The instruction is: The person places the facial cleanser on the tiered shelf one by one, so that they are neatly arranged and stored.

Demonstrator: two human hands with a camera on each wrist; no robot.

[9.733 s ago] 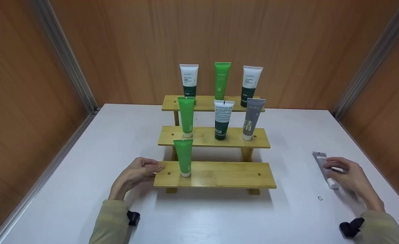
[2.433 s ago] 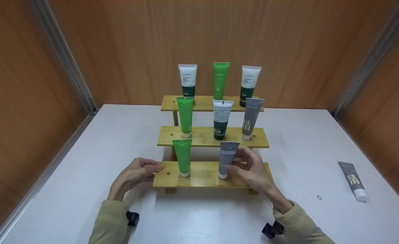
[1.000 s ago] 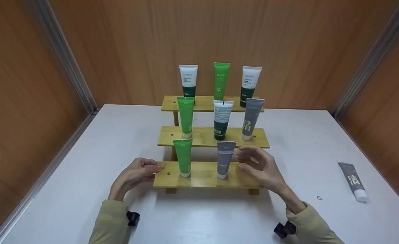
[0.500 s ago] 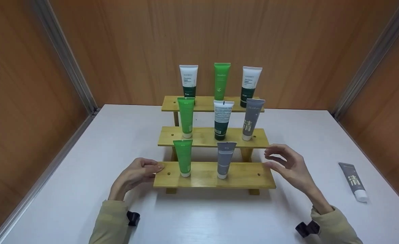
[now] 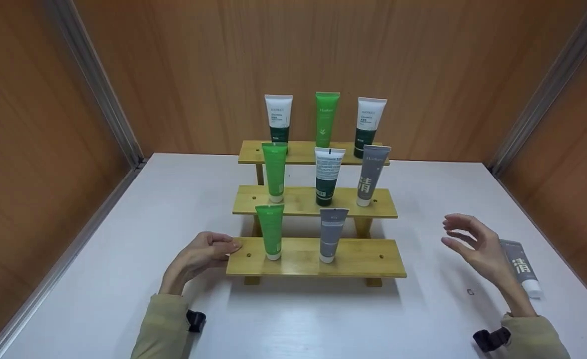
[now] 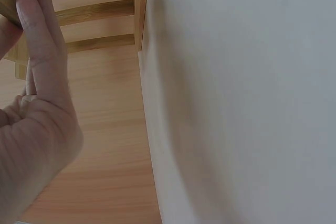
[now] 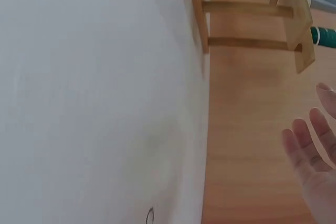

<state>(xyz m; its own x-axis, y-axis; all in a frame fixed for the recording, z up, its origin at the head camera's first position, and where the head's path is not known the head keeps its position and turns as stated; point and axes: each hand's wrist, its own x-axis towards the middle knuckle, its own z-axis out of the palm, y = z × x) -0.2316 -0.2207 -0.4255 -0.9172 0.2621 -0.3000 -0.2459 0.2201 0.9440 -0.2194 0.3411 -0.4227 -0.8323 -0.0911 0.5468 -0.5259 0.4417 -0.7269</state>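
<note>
A three-tier wooden display stand (image 5: 358, 257) holds upright squeeze tubes. My left hand (image 5: 201, 257) pinches the left end of its lowest board between thumb and fingers; the left wrist view shows the same hand (image 6: 44, 103) at the board's edge. On that board stand a green tube (image 5: 270, 232) and a grey tube (image 5: 331, 234), with bare wood to their right. Over the table at the right, my right hand (image 5: 480, 252) holds nothing, its fingers apart from the thumb. Another grey tube (image 5: 520, 264) lies on the table, partly hidden behind that hand and wrist.
The middle board carries a green tube (image 5: 274, 172), a white-and-dark-green tube (image 5: 327, 174) and a grey tube (image 5: 372, 174). Three more tubes stand on the top board (image 5: 303, 149). A small ring (image 5: 470, 292) lies on the white table (image 5: 298, 319). Wooden walls enclose the back and sides.
My right hand lifted a grey tube from the table, stood it on the lowest board and let go. It has since moved right. My left hand has stayed put.
</note>
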